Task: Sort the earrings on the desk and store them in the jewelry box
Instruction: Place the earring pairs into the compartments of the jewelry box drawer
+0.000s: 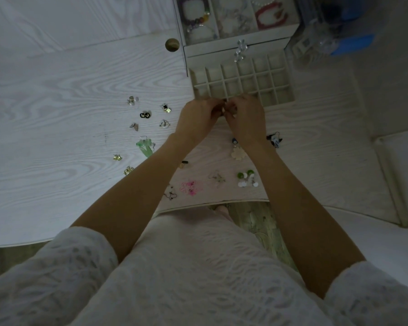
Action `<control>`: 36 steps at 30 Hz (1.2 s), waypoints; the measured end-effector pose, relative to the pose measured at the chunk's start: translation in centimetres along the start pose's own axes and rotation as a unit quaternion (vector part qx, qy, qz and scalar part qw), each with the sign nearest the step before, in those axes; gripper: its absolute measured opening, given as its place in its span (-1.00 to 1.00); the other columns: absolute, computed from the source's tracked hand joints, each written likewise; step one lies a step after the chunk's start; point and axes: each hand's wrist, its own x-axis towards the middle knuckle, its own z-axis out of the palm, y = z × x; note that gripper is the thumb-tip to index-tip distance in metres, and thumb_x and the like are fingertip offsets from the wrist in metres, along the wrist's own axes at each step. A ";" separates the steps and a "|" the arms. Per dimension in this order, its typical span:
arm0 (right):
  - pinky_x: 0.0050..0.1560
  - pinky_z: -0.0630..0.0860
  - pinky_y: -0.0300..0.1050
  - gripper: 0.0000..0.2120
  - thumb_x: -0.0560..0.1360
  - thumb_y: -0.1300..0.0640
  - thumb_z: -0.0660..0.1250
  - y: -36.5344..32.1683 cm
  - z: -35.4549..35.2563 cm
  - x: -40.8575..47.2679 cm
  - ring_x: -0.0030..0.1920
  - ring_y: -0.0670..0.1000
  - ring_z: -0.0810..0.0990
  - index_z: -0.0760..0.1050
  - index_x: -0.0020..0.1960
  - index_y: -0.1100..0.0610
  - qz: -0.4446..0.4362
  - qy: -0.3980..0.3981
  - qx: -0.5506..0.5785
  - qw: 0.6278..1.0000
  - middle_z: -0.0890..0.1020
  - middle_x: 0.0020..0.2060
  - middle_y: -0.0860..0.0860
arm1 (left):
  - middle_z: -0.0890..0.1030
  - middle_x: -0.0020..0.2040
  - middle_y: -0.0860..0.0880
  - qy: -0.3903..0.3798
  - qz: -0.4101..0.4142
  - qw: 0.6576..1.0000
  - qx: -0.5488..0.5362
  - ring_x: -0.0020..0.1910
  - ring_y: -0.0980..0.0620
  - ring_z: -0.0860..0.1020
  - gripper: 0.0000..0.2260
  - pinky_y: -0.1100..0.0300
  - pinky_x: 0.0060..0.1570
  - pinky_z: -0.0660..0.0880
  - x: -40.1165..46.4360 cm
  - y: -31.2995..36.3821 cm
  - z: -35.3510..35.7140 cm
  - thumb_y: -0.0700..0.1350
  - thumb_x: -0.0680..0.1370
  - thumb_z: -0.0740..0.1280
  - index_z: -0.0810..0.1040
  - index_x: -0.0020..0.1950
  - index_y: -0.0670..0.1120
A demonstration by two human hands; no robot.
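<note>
2 hands [224, 116] pinch something tiny together just before the jewelry box [243, 88], earrings [191, 187] scattered nearer.

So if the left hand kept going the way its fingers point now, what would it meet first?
The left hand points up-right toward the right hand; their fingertips already seem to meet. Just beyond lies the front rim of the divided tray, though depth is unclear.

No readable text, labels, brands or numbers anywhere: none on the jewelry box [243, 85] just beyond the fingertips [224, 109], none on the earrings [145, 114] scattered beside them.
</note>
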 end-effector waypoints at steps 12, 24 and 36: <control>-0.06 0.24 -0.20 -0.76 0.54 0.02 0.25 -0.3 -0.6 0.4 0.18 0.11 0.39 0.60 0.05 0.14 0.008 -0.022 -0.081 0.996 0.52 0.10 0.09 | 0.61 -0.04 -0.13 0.038 0.010 0.995 0.090 -0.03 -0.19 0.49 -0.74 0.03 -0.16 0.46 -1.3 -0.7 -0.3 -0.08 0.45 0.34 0.57 0.11 -0.10; -0.14 0.44 -0.11 -0.89 0.48 0.14 0.31 -0.5 0.3 0.4 0.02 0.08 0.54 0.61 -0.05 0.09 0.031 -0.005 0.006 0.999 0.63 -0.08 0.06 | 0.62 -0.16 -0.07 0.071 0.041 0.991 0.110 -0.14 -0.15 0.51 -0.88 0.03 -0.19 0.44 -1.7 -1.1 -0.1 -0.15 0.41 0.37 0.60 -0.07 -0.09; -0.06 0.32 -0.13 -0.84 0.52 0.20 0.26 -0.4 -0.3 1.2 0.07 0.12 0.48 0.59 0.02 0.14 -0.018 -0.038 -0.067 0.997 0.63 -0.02 0.11 | 0.66 -0.10 -0.03 0.069 0.054 0.988 0.129 -0.08 -0.15 0.53 -0.86 0.07 -0.16 0.41 -1.6 -1.2 -0.5 -0.11 0.43 0.35 0.63 -0.05 -0.07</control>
